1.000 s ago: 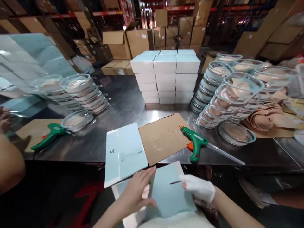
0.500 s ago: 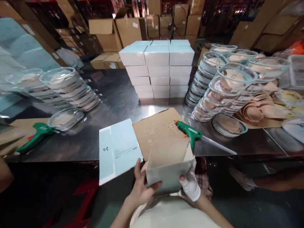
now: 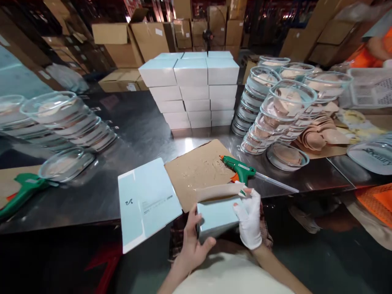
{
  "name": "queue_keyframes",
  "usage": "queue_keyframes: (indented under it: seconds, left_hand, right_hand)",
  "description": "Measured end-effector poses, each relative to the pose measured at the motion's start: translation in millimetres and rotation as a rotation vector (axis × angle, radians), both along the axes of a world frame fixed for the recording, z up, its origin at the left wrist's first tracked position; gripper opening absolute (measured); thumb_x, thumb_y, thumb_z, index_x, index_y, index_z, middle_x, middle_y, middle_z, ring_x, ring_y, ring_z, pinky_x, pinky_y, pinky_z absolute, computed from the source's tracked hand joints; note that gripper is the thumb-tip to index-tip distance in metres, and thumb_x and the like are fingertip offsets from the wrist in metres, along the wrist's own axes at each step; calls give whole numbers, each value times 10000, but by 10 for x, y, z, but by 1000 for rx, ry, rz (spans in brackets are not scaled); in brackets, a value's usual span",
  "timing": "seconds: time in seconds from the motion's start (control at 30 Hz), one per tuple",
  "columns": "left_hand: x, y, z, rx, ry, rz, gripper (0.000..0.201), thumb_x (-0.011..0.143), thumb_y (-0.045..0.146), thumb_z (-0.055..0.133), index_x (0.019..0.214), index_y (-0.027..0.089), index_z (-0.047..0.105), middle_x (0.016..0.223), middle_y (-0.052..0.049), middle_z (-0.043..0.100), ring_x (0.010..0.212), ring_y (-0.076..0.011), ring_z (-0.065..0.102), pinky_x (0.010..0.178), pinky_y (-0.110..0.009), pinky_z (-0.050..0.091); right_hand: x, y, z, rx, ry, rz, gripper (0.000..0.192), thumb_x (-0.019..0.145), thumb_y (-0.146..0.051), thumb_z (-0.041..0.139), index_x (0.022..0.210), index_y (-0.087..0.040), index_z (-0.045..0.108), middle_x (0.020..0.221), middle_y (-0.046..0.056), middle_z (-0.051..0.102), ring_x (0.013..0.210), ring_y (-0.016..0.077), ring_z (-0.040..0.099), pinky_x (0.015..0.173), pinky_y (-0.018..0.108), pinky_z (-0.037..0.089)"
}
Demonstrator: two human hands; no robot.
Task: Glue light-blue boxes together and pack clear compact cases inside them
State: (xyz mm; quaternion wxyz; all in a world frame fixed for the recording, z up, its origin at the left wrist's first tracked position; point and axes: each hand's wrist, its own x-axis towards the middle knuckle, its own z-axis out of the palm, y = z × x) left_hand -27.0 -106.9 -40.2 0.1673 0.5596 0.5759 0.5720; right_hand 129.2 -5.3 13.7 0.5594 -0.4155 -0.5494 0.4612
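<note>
Above my lap, at the table's front edge, I hold a pale blue cardboard box (image 3: 218, 215) with a flap standing up at its far side. My bare left hand (image 3: 193, 243) grips the box's left end, fingers at the side and thumb near the lower front edge. My right hand (image 3: 250, 218), in a white glove with bare fingertips, clasps the right end near the flap. Just beyond the box lies a green hot glue gun (image 3: 241, 166) with a clear glue stick, its orange nozzle over a glue-spotted cardboard sheet (image 3: 196, 163). Left of it rests a flat pale blue carton (image 3: 150, 204).
White boxes (image 3: 192, 92) are stacked at the table's back. Stacks of clear round containers stand at right (image 3: 284, 106) and left (image 3: 70, 118). Another green glue gun (image 3: 24, 190) lies far left. At the right are beige pads (image 3: 318, 134) and a person's orange garment (image 3: 379, 204).
The box has turned and tipped in my hands, so its pale blue face now shows instead of the open inside. My view has shifted slightly right.
</note>
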Motion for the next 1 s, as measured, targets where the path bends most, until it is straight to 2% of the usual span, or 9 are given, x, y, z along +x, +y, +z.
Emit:
queue_keyframes:
  seconds: [0.13, 0.23, 0.37, 0.43, 0.57, 0.67, 0.77, 0.87, 1.0]
  left_hand:
    - [-245, -40, 65, 63, 101, -26, 289, 896, 429, 786, 1130, 281, 701, 1324, -124, 670, 1149, -293, 729, 886, -391, 624]
    - [-352, -74, 3, 56, 7, 135, 281, 912, 407, 765, 1153, 277, 705, 1275, -108, 699, 1147, -276, 729, 903, -364, 610]
    - [-337, -64, -144, 43, -95, 209, 262, 929, 434, 732, 1134, 274, 696, 1278, -103, 678, 1239, -293, 674, 991, -406, 574]
    - [-299, -41, -216, 31, -109, 240, 288, 923, 489, 720, 1109, 271, 691, 1261, -106, 669, 1221, -296, 672, 998, -414, 567]
    - [-255, 77, -236, -8, -150, 347, 365, 924, 577, 688, 1112, 263, 682, 1231, -105, 668, 1235, -286, 645, 1003, -388, 544]
    - [-263, 234, -85, -43, -171, 294, 329, 941, 529, 689, 1132, 262, 696, 1166, -88, 689, 1193, -263, 650, 966, -349, 538]
    - [-273, 380, 116, -90, -185, 233, 323, 935, 511, 696, 1128, 252, 712, 1127, -84, 707, 1101, -258, 678, 921, -350, 552]
    - [-236, 473, 256, -91, -158, 206, 316, 922, 501, 709, 1118, 253, 723, 1132, -88, 720, 1123, -278, 680, 964, -387, 552]
    - [-129, 522, 339, 0, -84, 213, 261, 929, 421, 726, 1140, 268, 721, 1133, -88, 727, 1154, -277, 670, 958, -375, 552]
  right_hand:
    - [318, 173, 29, -134, -158, 120, 428, 993, -485, 581, 1333, -246, 477, 1374, 148, 666, 1145, 262, 728, 918, 405, 620]
    - [551, 535, 82, -153, -534, -49, 462, 991, -614, 472, 1123, -200, 629, 1168, 143, 726, 1019, 289, 731, 898, 440, 585]
    - [538, 1077, 177, -394, -984, -58, 402, 789, -594, 726, 847, -201, 664, 904, 124, 740, 947, 332, 707, 874, 439, 522]
    - [481, 1222, 191, -484, -961, -31, 312, 671, -445, 826, 754, -198, 655, 787, 108, 724, 856, 313, 706, 792, 392, 511]
    - [445, 1184, 165, -508, -706, -41, 242, 721, -429, 690, 720, -190, 648, 624, 58, 659, 631, 232, 648, 612, 334, 498]
    - [425, 994, 191, -452, -535, -93, 400, 741, -544, 622, 907, -180, 632, 717, 62, 699, 634, 222, 661, 582, 332, 533]
    - [387, 780, 333, -295, -305, -178, 586, 683, -592, 739, 1092, -194, 608, 877, 62, 742, 708, 223, 699, 649, 349, 594]
    - [376, 569, 520, -230, -228, -49, 512, 690, -519, 834, 1049, -172, 719, 734, 22, 697, 590, 185, 626, 582, 327, 572]
    - [419, 275, 564, -157, -331, 111, 420, 852, -486, 743, 1063, -126, 798, 544, -13, 621, 432, 161, 545, 409, 276, 502]
